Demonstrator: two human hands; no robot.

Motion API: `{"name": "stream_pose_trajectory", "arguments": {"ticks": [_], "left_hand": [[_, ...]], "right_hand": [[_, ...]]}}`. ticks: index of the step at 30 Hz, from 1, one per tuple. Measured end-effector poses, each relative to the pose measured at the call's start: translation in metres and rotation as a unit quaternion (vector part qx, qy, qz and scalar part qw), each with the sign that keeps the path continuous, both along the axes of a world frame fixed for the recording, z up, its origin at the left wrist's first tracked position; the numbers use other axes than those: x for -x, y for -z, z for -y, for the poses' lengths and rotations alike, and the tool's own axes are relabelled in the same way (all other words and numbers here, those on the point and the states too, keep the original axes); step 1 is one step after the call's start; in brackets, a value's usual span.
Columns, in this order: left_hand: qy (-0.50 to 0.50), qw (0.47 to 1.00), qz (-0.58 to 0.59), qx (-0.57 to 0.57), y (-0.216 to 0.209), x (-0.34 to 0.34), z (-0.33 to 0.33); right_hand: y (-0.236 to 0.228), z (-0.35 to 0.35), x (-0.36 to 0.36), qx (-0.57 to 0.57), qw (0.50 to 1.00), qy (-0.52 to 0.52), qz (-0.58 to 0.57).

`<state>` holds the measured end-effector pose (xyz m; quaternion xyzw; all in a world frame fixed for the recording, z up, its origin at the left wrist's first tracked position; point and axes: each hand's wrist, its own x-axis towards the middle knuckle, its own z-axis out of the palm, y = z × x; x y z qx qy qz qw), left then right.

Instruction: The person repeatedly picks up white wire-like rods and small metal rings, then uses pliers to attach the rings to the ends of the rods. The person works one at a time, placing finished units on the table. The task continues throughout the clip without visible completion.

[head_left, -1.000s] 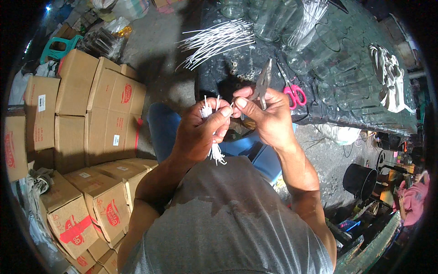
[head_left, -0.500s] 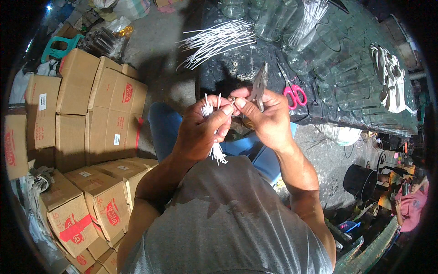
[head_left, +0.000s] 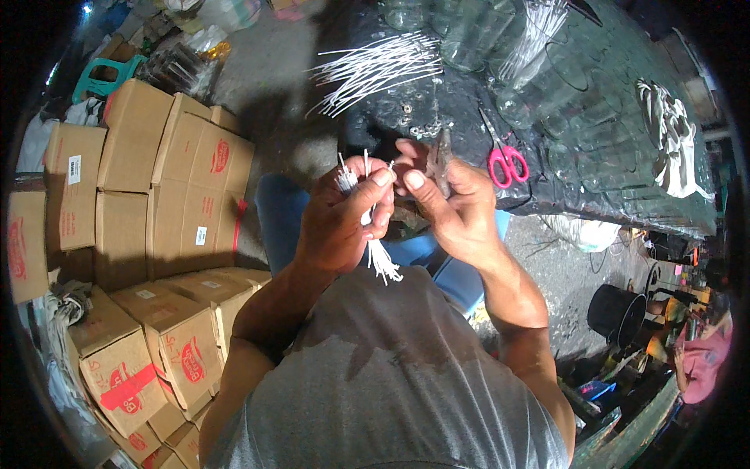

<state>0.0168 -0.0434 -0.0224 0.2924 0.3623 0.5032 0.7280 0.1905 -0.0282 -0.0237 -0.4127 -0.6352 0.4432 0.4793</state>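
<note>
In the head view, your left hand (head_left: 336,223) has its fingers clamped on a bundle of white wires (head_left: 382,263), just beyond your grey shirt (head_left: 383,375). Its long axis slants: straight tips away, toward the counter (head_left: 467,117), curled ends toward you, middle hidden by your grip. Your right hand (head_left: 462,211) has its fingers wrapped around blurred pliers (head_left: 441,166), nose pointing away, handles mostly covered.
</note>
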Motion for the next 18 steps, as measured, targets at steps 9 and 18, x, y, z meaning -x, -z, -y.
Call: {"name": "stream_pose_trajectory", "arguments": {"ticks": [9,18], "left_hand": [[-0.07,0.996,-0.001,-0.051,-0.008,0.004,-0.001],[-0.041,0.996,-0.01,-0.08,-0.004,0.007,-0.001]], "right_hand": [[-0.044,0.002,-0.039,-0.103,0.913,-0.045,0.392],[-0.047,0.001,-0.034,-0.208,0.89,-0.046,0.402]]}}
